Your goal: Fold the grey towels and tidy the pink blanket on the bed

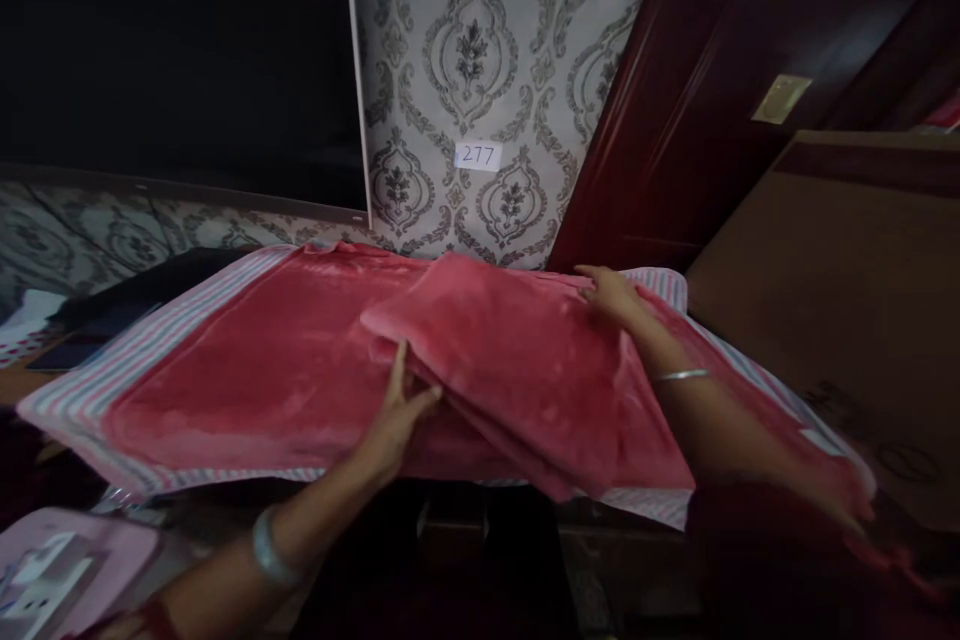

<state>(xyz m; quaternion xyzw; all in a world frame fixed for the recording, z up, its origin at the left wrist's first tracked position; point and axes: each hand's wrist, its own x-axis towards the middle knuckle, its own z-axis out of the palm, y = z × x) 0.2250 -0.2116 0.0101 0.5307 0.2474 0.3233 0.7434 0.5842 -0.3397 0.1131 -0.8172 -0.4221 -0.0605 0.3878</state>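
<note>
A red plush blanket [262,360] with a striped border lies spread over a raised surface in front of me. Its right part is folded over into a thicker layer [517,350]. My left hand [397,410] reaches under the edge of that folded layer, thumb up and fingers tucked beneath the cloth, gripping it. My right hand [611,292] rests on top of the fold near its far right corner, fingers curled onto the fabric. Each wrist wears a silver bangle.
A dark screen [172,50] hangs on the patterned wallpaper [472,60], which bears a small label reading 277. A dark red door [720,70] stands at right, a brown cardboard box [847,300] beside it. A pink object [60,570] lies at lower left.
</note>
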